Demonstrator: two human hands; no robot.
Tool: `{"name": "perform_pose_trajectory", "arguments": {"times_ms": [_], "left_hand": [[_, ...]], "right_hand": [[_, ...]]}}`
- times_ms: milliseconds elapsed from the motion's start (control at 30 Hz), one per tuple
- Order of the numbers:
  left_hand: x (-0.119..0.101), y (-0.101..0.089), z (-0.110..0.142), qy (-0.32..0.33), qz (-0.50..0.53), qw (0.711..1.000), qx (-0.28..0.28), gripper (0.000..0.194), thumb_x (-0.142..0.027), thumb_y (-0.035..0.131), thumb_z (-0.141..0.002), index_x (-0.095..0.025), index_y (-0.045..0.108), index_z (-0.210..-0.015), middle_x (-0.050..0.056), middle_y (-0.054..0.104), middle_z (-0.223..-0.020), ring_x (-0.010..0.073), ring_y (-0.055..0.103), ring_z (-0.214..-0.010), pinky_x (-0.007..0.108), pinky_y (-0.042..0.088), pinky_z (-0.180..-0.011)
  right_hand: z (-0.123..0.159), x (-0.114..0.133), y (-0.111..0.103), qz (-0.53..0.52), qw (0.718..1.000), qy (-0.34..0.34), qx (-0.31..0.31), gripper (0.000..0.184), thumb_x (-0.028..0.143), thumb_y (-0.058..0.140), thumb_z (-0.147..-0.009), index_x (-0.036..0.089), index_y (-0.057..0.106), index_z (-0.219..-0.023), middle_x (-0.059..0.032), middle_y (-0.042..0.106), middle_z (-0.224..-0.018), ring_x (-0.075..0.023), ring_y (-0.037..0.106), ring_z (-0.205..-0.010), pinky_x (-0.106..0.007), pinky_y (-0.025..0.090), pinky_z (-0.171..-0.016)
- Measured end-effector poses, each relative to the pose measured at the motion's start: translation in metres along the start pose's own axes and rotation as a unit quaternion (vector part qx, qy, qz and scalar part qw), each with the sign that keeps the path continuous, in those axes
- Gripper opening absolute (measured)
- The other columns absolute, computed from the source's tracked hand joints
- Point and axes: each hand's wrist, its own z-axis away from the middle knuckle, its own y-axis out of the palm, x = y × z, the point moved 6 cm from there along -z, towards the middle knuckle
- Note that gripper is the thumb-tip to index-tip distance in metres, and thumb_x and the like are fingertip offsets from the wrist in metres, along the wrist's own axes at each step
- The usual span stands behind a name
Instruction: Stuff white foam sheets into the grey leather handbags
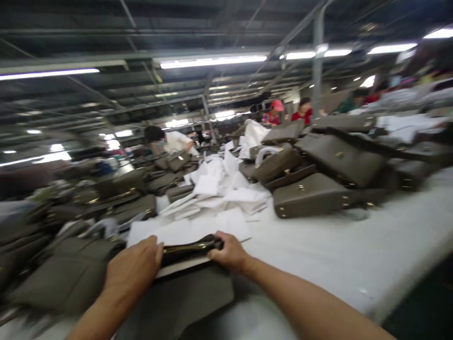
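A dark olive handbag (184, 297) is in front of me, its top edge facing up and a gold-coloured strip showing along the opening. My left hand (136, 262) is closed on the left end of that top edge. At the other end, my right hand (230, 252) pinches the rim close to a dark rolled part. A pale strip runs along the bag below the opening. What lies inside the bag is hidden. Just beyond it, white paper sheets (187, 229) lie on the white table (318, 255).
Olive handbags (311, 196) are heaped on the right, and more bags (71, 274) lie at left. Crumpled white paper (226, 174) is piled between them. A person in a white top (177, 141) bends over the far end. Others in red (302, 111) are further back.
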Motion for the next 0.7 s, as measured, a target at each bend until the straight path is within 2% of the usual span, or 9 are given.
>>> {"name": "perform_pose_trajectory", "arguments": {"times_ms": [67,167,233,300,367,433,500,567,700], "left_hand": [[0.042,-0.002,0.013,-0.067,-0.048,0.997,0.008,0.03,-0.032,0.038,-0.098,-0.013,0.058,-0.087,0.013,0.068,-0.085,0.0332,0.067,-0.081,0.048,0.052,-0.069],[0.062,-0.004,0.016,-0.087,-0.052,0.995,0.0,0.031,-0.038,0.039,-0.097,-0.016,0.058,-0.086,0.01,0.069,-0.086,0.0326,0.067,-0.081,0.043,0.052,-0.067],[0.054,-0.007,0.017,-0.08,-0.05,0.995,-0.038,0.027,-0.034,0.039,-0.097,-0.015,0.059,-0.094,0.012,0.068,-0.095,0.0322,0.065,-0.091,0.045,0.05,-0.076],[0.036,-0.008,0.023,-0.053,-0.046,0.994,-0.088,0.028,-0.03,0.038,-0.097,-0.014,0.055,-0.113,0.014,0.061,-0.116,0.0311,0.056,-0.111,0.046,0.043,-0.093],[0.009,-0.004,0.033,0.04,-0.017,0.991,-0.13,0.03,-0.03,0.04,-0.097,-0.018,0.05,-0.123,0.011,0.055,-0.126,0.0273,0.049,-0.119,0.043,0.037,-0.1],[-0.016,0.0,0.046,0.16,0.032,0.974,-0.158,0.025,-0.03,0.043,-0.096,-0.021,0.053,-0.118,0.008,0.058,-0.117,0.0249,0.052,-0.108,0.04,0.041,-0.094],[-0.028,0.001,0.054,0.22,0.068,0.956,-0.182,0.02,-0.026,0.043,-0.096,-0.02,0.058,-0.109,0.007,0.06,-0.104,0.0246,0.053,-0.095,0.039,0.042,-0.084],[-0.029,0.0,0.054,0.195,0.074,0.96,-0.185,0.018,-0.025,0.044,-0.095,-0.02,0.06,-0.101,0.007,0.058,-0.096,0.025,0.052,-0.09,0.04,0.042,-0.08],[-0.031,-0.004,0.049,0.13,0.055,0.98,-0.14,0.022,-0.027,0.045,-0.094,-0.021,0.062,-0.082,0.006,0.056,-0.085,0.0259,0.052,-0.083,0.042,0.042,-0.076]], "right_hand": [[-0.005,-0.002,0.003,-0.016,1.0,-0.017,0.018,0.019,0.035,0.06,-0.063,0.019,0.051,-0.07,0.0025,0.049,-0.067,-0.0142,0.043,-0.067,-0.028,0.035,-0.065],[-0.006,0.0,0.003,-0.031,0.998,-0.033,0.036,0.021,0.036,0.058,-0.065,0.018,0.053,-0.073,0.0013,0.05,-0.069,-0.0154,0.043,-0.069,-0.028,0.034,-0.067],[-0.003,0.002,0.002,-0.041,0.998,-0.036,0.04,0.022,0.036,0.058,-0.066,0.018,0.056,-0.076,0.0004,0.052,-0.071,-0.0163,0.044,-0.071,-0.029,0.035,-0.068],[-0.002,0.004,0.003,-0.057,0.997,-0.036,0.04,0.022,0.037,0.057,-0.067,0.017,0.057,-0.077,-0.0002,0.053,-0.073,-0.0167,0.044,-0.073,-0.029,0.035,-0.069],[-0.003,0.003,0.004,-0.078,0.996,-0.034,0.041,0.022,0.037,0.056,-0.068,0.017,0.056,-0.076,0.0,0.053,-0.072,-0.0162,0.044,-0.072,-0.028,0.036,-0.069],[-0.006,0.003,0.003,-0.101,0.994,-0.028,0.037,0.021,0.038,0.056,-0.069,0.017,0.054,-0.072,0.0012,0.049,-0.068,-0.0147,0.042,-0.069,-0.027,0.036,-0.065],[-0.007,0.002,-0.001,-0.125,0.992,-0.018,0.028,0.021,0.037,0.057,-0.07,0.017,0.052,-0.069,0.0028,0.045,-0.064,-0.0129,0.039,-0.064,-0.026,0.034,-0.061],[-0.006,0.003,-0.005,-0.145,0.989,-0.008,0.015,0.021,0.037,0.059,-0.07,0.017,0.051,-0.069,0.0039,0.043,-0.062,-0.0116,0.037,-0.061,-0.025,0.033,-0.058],[0.002,0.005,-0.009,-0.184,0.983,0.017,0.002,0.02,0.034,0.062,-0.07,0.016,0.053,-0.071,0.0039,0.045,-0.062,-0.0106,0.038,-0.06,-0.024,0.033,-0.056]]}}
